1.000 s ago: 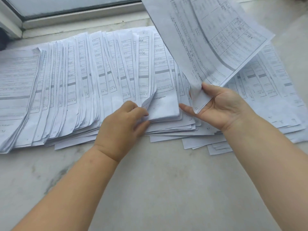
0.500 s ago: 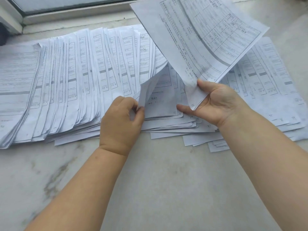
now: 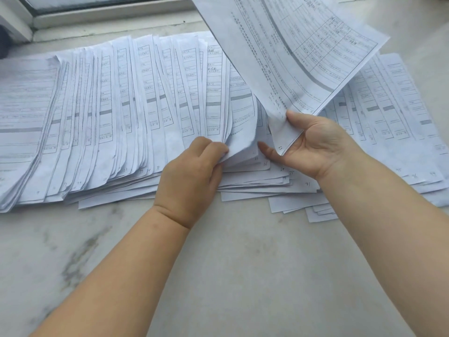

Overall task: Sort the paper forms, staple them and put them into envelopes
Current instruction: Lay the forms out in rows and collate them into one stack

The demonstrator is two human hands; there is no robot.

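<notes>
A wide fan of printed paper forms (image 3: 136,113) lies overlapped across the marble surface, with small handwritten numbers at the lower corners. My left hand (image 3: 192,176) pinches the curled lower edge of a few sheets near the middle of the fan and lifts them. My right hand (image 3: 313,144) holds one loose form (image 3: 291,52) by its lower corner, thumb on top, raised and tilted over the right part of the spread. More forms (image 3: 388,113) continue to the right under that sheet.
The marble surface (image 3: 230,263) stretches toward me in front of the papers. A white window frame (image 3: 102,13) runs along the far edge, close behind the forms. A dark object (image 3: 4,45) shows at the far left edge.
My left hand dropped the raised sheets lower and now pinches their bottom edge. The right hand shifted slightly with its held form, which stays raised.
</notes>
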